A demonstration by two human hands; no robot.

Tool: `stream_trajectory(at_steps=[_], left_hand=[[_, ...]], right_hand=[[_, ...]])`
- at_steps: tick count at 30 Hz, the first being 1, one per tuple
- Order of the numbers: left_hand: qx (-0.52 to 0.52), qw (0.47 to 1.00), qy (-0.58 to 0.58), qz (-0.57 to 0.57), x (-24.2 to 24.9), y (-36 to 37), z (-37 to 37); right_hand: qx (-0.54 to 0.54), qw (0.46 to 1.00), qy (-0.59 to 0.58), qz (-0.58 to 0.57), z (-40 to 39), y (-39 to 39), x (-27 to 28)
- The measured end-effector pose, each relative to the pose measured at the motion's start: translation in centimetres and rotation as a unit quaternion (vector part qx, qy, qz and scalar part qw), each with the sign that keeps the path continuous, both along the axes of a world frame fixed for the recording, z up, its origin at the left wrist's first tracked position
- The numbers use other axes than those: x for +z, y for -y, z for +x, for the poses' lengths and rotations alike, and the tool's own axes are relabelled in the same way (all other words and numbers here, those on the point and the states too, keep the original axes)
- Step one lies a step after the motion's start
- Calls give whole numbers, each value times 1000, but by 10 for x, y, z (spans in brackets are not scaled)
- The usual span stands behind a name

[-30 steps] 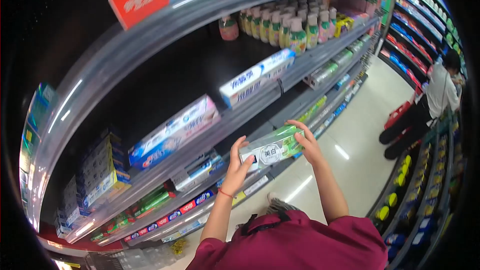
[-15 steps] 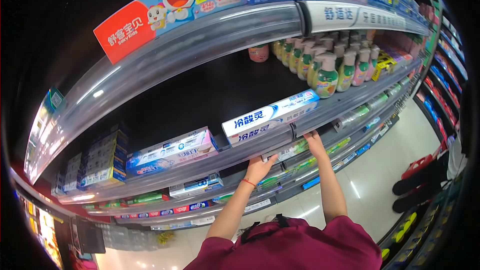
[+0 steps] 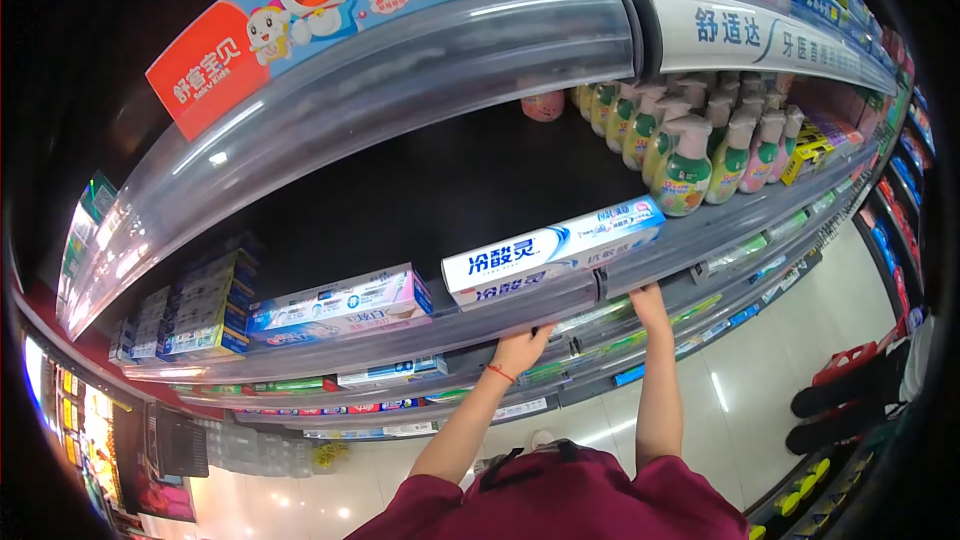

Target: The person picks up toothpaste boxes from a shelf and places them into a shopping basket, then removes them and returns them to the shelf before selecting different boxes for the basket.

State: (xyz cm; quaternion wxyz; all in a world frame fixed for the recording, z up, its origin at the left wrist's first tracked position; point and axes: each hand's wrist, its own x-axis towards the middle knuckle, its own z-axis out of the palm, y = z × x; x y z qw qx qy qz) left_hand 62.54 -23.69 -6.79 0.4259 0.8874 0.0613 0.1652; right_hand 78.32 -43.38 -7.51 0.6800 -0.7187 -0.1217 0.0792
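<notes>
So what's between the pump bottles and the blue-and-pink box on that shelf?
A long white-and-blue box lies between them, as the head view shows.

Shirt [image 3: 560,508] was maroon, short-sleeved; left sleeve [image 3: 425,505] and right sleeve [image 3: 675,492] looked loose, same maroon. Black strap [image 3: 500,472] crossed shirt's upper front. Thin red cord bracelet [image 3: 501,374] circled left wrist [image 3: 509,361], beyond shirt's left sleeve.

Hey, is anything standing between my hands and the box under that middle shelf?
Nothing visible stands between them. The left hand and right hand are at opposite ends of the box. The shelf edge above hides some fingers, so I can't confirm contact.
</notes>
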Motion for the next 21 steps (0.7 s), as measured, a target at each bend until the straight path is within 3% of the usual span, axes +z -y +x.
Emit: stream_trajectory(at_steps=[3,6,9,11,13,21], left_hand=[[41,999,24,-6,0,4,-1],[64,998,17,11,-14,-2,2],[84,996,9,-7,-24,-4,6],[78,995,1,59,-49,-14,15],[85,987,27,132,-47,-15,13],[91,993,51,49,-34,-12,12]], right_hand=[[-15,1000,-24,4,-8,-2,12],[-15,999,30,-18,3,2,-12],[39,998,41,21,7,7,-18],[83,992,40,91,6,14,-15],[83,994,-4,66,5,14,-9],[47,998,-21,47,5,11,-11]])
